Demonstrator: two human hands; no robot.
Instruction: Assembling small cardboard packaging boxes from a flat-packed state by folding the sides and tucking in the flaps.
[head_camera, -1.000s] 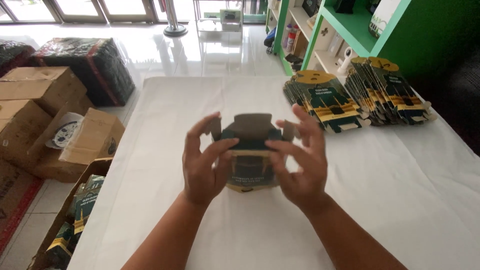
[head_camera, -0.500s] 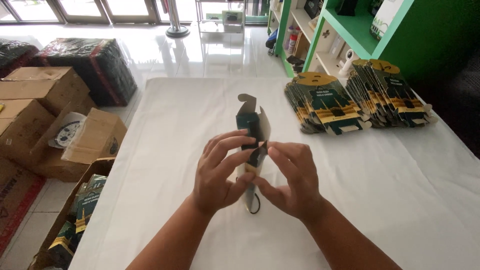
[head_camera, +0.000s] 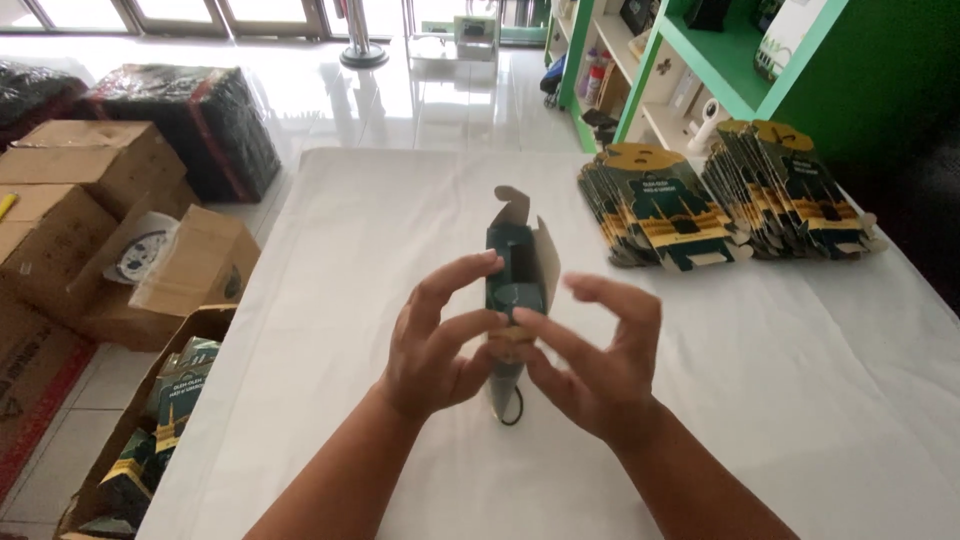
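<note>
My left hand (head_camera: 437, 345) and my right hand (head_camera: 592, 362) together hold a small dark green and gold cardboard box (head_camera: 516, 272) above the white table (head_camera: 330, 260). The box stands on end, seen edge-on, with its brown inner flaps open at the top. The fingers of both hands pinch it at its lower part, where a thin dark cord loop (head_camera: 511, 410) hangs down. Two fanned stacks of flat, unfolded boxes of the same kind lie at the far right, one nearer (head_camera: 655, 208) and one farther right (head_camera: 790, 190).
An open carton (head_camera: 150, 420) with folded green boxes stands on the floor at the left of the table. Brown cardboard cartons (head_camera: 90, 220) and a dark wrapped bundle (head_camera: 200, 120) lie on the tiled floor. Green shelves (head_camera: 720, 70) rise behind the table's far right corner.
The box has gone from flat and face-on to turned on end and opened up. Both hands have slid down to its lower part.
</note>
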